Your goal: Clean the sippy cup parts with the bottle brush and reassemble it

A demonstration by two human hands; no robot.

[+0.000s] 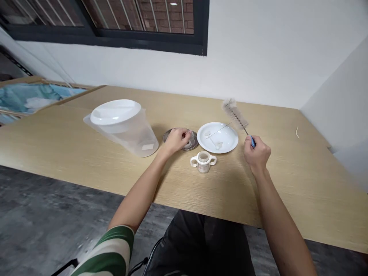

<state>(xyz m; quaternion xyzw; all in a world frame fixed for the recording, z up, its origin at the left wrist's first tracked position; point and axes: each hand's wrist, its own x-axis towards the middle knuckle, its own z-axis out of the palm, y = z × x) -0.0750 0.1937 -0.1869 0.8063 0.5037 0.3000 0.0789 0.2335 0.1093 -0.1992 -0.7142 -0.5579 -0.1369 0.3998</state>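
The right hand (257, 153) is closed around the blue handle of a bottle brush (235, 115), which it carries above the table (304, 180), bristle end up and leaning back toward the left. The left hand (177, 140) is curled over a round metal tray (196, 140), its fingertips at a clear, whitish piece (188, 143); whether they pinch it or only touch it, I cannot tell.

Between the hands, nearer the right one's brush, sits a white plate (230, 137) bearing small whitish pieces (219, 145) and a thin rod (218, 131) slanting across its rim. Just this side of the plate, between the wrists, a two-handled cup (204, 167) stands upright with its mouth uncovered. Beyond the left forearm, to its left, is a translucent pitcher (130, 138) with a white top.

The brush looks light, its twisted wire stem springy and its bristles soft, so the handle is the sound place to grip it. The cup seems light, rigid plastic, best steadied by a side loop or around its body. The clear piece is probably soft or slippery and small, better taken by its edge with fingertips.
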